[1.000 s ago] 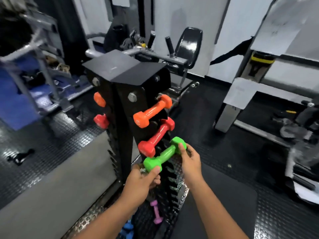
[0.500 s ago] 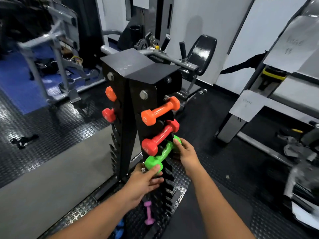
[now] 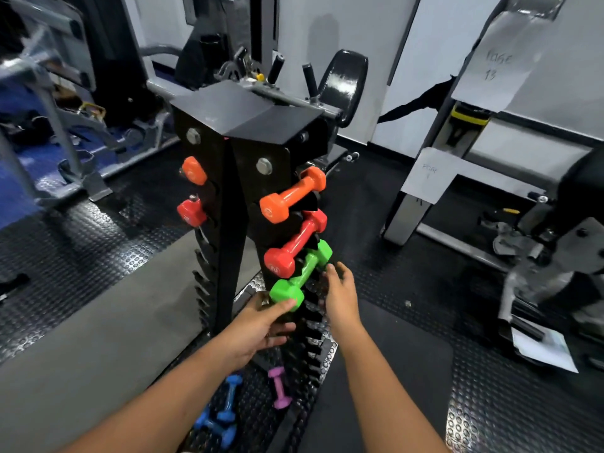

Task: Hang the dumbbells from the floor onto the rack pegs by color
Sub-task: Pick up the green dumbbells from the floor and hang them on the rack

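Note:
A black dumbbell rack [image 3: 235,191] stands in front of me. On its right face hang an orange dumbbell [image 3: 294,194], a red dumbbell [image 3: 294,243] and, lowest, a green dumbbell [image 3: 302,276] resting across the pegs. My left hand [image 3: 258,328] is just below the green dumbbell's near head, thumb tip touching it and fingers spread. My right hand [image 3: 341,295] is beside its far head, fingers apart and not wrapped around it. On the floor at the rack's foot lie a pink dumbbell [image 3: 279,387] and blue dumbbells [image 3: 225,410].
The rack's left face carries another orange dumbbell [image 3: 193,170] and red dumbbell [image 3: 192,212]. Several bare pegs run down below them. A padded gym machine [image 3: 343,80] stands behind the rack and a bench frame [image 3: 425,204] to the right. The floor is studded rubber.
Both hands gripped the green dumbbell's ends and set it on the pegs under the red one. Now the fingers have loosened and the right hand has drawn slightly back.

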`<state>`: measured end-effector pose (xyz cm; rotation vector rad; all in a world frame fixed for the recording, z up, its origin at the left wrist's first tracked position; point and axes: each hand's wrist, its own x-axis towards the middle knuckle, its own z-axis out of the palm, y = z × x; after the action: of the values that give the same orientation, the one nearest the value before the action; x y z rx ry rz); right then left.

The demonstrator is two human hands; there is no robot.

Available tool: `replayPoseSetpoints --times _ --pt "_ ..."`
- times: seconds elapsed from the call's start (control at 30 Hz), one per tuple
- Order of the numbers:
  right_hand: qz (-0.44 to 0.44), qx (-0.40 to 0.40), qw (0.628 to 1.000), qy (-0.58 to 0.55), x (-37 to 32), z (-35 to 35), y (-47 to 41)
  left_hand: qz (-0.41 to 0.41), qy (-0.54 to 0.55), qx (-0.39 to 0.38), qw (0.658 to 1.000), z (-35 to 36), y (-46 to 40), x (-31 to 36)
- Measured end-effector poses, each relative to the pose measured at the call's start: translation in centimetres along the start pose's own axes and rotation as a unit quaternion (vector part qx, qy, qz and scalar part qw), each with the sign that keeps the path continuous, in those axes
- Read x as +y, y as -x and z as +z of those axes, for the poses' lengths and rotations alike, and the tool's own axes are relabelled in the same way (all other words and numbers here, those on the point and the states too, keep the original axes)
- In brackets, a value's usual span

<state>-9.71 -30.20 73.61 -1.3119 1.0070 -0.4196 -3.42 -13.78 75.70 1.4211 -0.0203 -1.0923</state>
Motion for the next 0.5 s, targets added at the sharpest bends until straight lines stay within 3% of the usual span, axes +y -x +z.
replayPoseSetpoints --times 0.23,0.33,0.5 --pt "0.07 0.053 0.996 -0.024 5.4 1.1 7.4 -0.06 -0.025 -0.028 0.997 -7.6 1.1 -1.6" --pt "0.139 0.103 0.985 -0.028 8.7 3.1 11.2 -0.098 -0.031 -0.048 0.994 -12.6 1.5 -2.4" --pt "0.208 0.151 0.965 -0.046 13.5 11.0 16.7 -0.14 -0.058 -0.077 0.985 -21.9 1.7 -2.7"
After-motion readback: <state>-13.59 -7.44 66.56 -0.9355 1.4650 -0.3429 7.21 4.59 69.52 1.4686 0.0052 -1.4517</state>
